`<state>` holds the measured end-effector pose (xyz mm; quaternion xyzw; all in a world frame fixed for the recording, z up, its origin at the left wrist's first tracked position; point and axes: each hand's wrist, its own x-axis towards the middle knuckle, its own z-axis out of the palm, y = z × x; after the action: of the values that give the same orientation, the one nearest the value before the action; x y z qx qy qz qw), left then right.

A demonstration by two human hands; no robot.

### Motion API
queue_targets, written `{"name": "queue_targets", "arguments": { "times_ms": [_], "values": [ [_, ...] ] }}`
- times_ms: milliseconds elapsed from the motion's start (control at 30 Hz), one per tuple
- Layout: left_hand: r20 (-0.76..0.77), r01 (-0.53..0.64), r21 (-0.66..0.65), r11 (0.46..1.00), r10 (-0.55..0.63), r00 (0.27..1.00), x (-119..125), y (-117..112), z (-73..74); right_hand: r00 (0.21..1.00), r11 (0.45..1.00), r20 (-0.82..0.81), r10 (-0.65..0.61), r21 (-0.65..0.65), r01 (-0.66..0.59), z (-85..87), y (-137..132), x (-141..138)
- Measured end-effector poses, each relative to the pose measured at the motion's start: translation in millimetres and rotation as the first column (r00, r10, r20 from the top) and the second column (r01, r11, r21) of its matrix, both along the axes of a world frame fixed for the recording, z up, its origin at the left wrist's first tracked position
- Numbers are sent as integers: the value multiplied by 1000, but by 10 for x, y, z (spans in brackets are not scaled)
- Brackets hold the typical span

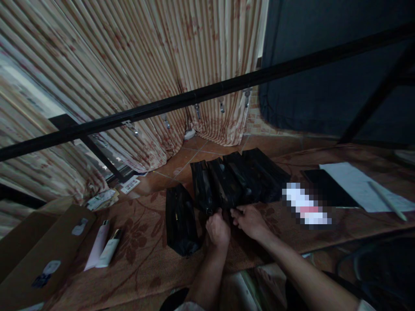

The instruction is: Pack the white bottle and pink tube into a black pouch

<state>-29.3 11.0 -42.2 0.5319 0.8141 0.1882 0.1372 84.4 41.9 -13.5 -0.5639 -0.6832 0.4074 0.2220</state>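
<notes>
Several black zip pouches stand side by side in a row on a patterned brown cloth. At the near end of one black pouch (223,183), my left hand (218,229) is closed, its fingertips pinching the pouch's lower front end. From the right, my right hand (249,221) pinches at the same end with bent fingers. The exact bit between the fingertips is too dark to make out. Left of my hands, a separate black pouch (181,220) stands apart, with a small gold-coloured zip pull on its side.
At the left are a pink tube (99,246), a pale tube (109,249) and an open cardboard box (55,246). White paper (359,185) with a pen (387,201) overlaps a dark flat item at right. A black metal bar (194,97) crosses before the curtains.
</notes>
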Motion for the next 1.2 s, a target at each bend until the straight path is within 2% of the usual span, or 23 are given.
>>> {"name": "queue_targets", "arguments": {
  "times_ms": [133,233,300,400,467,567,633,733,833,933,1000,1100,1200],
  "values": [
    [-25,-2,-12,1000,2,1000,18,11,-12,985,998,-171,-31,-56,22,18,-7,-11],
    [-35,-6,-29,1000,5,999,40,-6,10,978,995,-203,-40,-94,22,45,-25,32],
    [-19,11,-48,999,-12,1000,34,-46,49,987,993,-163,17,-110,-35,56,-47,84],
    [49,30,-55,998,-27,998,-37,-150,134,979,975,-76,187,-105,-194,52,-87,134],
    [123,10,-46,999,-4,992,-118,-226,192,963,961,-123,241,-105,-254,41,-112,97],
    [288,-78,-21,997,80,954,-240,-304,248,916,952,-362,172,-177,-249,38,-154,-88],
    [416,-167,11,986,147,897,-294,-320,257,870,938,-483,97,-247,-241,50,-182,-265],
    [570,-309,119,944,189,800,-322,-316,267,818,936,-575,-8,-293,-196,66,-198,-514],
    [632,-386,272,881,139,762,-338,-293,334,795,948,-605,-51,-280,-153,58,-180,-663],
    [569,-377,372,848,113,815,-400,-226,434,804,964,-593,-33,-232,-132,54,-170,-696],
    [482,-363,406,839,141,865,-464,-156,483,816,975,-578,-7,-186,-123,65,-181,-678],
    [368,-324,414,851,169,914,-540,-55,514,840,986,-542,29,-123,-114,79,-212,-651],
    [302,-249,422,872,124,945,-559,4,509,874,990,-484,49,-92,-106,36,-250,-655]
  ]
}}
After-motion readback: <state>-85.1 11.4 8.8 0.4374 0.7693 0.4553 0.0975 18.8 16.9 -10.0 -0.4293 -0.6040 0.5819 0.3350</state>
